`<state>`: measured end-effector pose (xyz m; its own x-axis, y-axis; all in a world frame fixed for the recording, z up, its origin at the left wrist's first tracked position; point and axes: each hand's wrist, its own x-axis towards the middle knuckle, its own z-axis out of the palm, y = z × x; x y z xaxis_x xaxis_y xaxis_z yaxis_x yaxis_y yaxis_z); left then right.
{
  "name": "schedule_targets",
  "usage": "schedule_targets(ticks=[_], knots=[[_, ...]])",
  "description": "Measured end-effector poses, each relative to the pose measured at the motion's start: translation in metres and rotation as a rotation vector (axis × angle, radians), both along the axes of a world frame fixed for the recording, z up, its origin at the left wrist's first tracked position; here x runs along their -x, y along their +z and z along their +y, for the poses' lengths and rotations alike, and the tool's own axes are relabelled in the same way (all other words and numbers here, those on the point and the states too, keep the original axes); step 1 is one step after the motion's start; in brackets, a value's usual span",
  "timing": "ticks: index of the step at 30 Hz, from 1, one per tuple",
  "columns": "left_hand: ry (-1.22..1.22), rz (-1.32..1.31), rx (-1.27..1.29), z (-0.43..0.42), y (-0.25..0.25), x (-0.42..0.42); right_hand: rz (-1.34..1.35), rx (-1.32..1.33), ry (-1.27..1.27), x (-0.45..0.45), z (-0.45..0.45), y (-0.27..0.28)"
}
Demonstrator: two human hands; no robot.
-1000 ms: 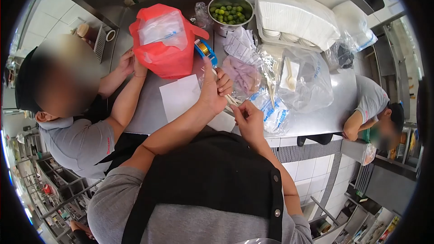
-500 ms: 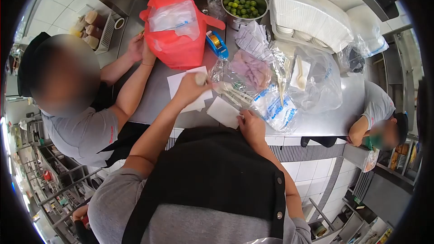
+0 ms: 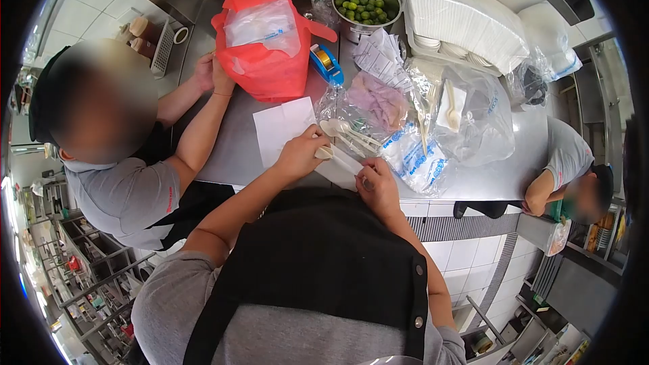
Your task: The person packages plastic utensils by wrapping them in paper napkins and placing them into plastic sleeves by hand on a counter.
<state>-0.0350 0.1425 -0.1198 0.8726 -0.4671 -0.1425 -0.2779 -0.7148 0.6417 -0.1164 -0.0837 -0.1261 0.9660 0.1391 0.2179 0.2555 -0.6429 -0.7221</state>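
Observation:
My left hand [image 3: 302,155] is closed around a pale plastic spoon [image 3: 324,153], whose bowl shows beside the fingertips. The spoon lies over a folded white napkin [image 3: 339,170] at the table's front edge. On the right, my right hand [image 3: 378,188] pinches the napkin's near end; its fingertips are partly hidden. Just beyond both hands rest several loose pale plastic utensils [image 3: 350,135]. White paper sheets [image 3: 282,125] lie to the left of them, and a clear bag with blue print [image 3: 416,165] lies to the right.
A co-worker's hands [image 3: 209,74] are at a red bag [image 3: 263,61] on the left. Behind are a blue tape dispenser [image 3: 326,64], a pink cloth [image 3: 378,100], a pot of green citrus [image 3: 366,10] and stacked white containers [image 3: 466,20]. Another person [image 3: 568,169] is at right.
My left hand has come down and right with the spoon, from above the paper sheets to the napkin. The napkin now looks narrower between my hands.

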Motion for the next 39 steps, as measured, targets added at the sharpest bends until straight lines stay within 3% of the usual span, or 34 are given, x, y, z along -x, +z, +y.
schedule_targets(ticks=[2, 4, 7, 9, 11, 13, 16, 17, 18, 20, 22, 24, 30, 32, 33, 36, 38, 39], knots=[[-0.036, 0.004, 0.103, 0.006, -0.003, -0.004, -0.05, -0.077, 0.028, 0.001, 0.001, 0.001], [-0.072, 0.007, 0.207, 0.011, 0.0, -0.01, 0.219, -0.415, -0.032, 0.002, 0.004, 0.001], [-0.193, 0.202, 0.427, 0.012, 0.016, -0.018, 0.365, -0.546, -0.036, -0.003, 0.007, 0.01], [-0.077, 0.405, 0.45, 0.008, 0.03, -0.023, 0.354, -0.527, -0.031, -0.011, 0.004, 0.015], [0.051, 0.327, 0.527, 0.002, 0.035, -0.031, 0.339, -0.508, -0.031, -0.024, -0.001, 0.023], [0.177, 0.248, 0.604, -0.008, 0.039, -0.042, 0.324, -0.484, -0.225, -0.044, -0.009, 0.035], [0.559, 0.226, 0.864, -0.03, 0.047, -0.057, 0.148, -0.602, -0.361, -0.081, -0.024, 0.034], [0.634, 0.442, 0.906, -0.033, 0.056, -0.059, 0.139, -0.6, -0.363, -0.096, -0.03, 0.03], [0.628, 0.44, 0.911, -0.036, 0.052, -0.062, 0.13, -0.537, -0.384, -0.111, -0.036, 0.026], [0.562, 1.025, 1.345, -0.04, 0.037, -0.069, 0.117, -0.472, -0.401, -0.12, -0.039, 0.022], [0.616, 1.142, 1.367, -0.05, 0.037, -0.067, 0.148, -0.495, -0.389, -0.131, -0.037, 0.028], [0.591, 1.479, 1.478, -0.052, 0.021, -0.067, 0.11, -0.538, -0.364, -0.129, -0.029, 0.037], [0.586, 1.465, 1.508, -0.068, 0.038, -0.055, 0.127, -0.534, -0.226, -0.095, -0.005, 0.07], [0.441, 1.477, 1.466, -0.068, 0.031, -0.055, -0.224, -0.218, -0.089, -0.089, -0.003, 0.072], [0.431, 1.495, 1.455, -0.068, 0.026, -0.055, -0.088, -0.296, -0.063, -0.082, 0.0, 0.082], [0.368, 1.441, 1.366, -0.07, 0.02, -0.055, -0.067, -0.324, -0.124, -0.082, -0.001, 0.065], [0.626, 1.376, 1.368, -0.071, 0.029, -0.052, -0.039, -0.29, -0.196, -0.093, -0.012, 0.045], [0.599, 1.442, 1.414, -0.067, 0.016, -0.052, -0.046, -0.229, -0.22, -0.102, -0.019, 0.025]])
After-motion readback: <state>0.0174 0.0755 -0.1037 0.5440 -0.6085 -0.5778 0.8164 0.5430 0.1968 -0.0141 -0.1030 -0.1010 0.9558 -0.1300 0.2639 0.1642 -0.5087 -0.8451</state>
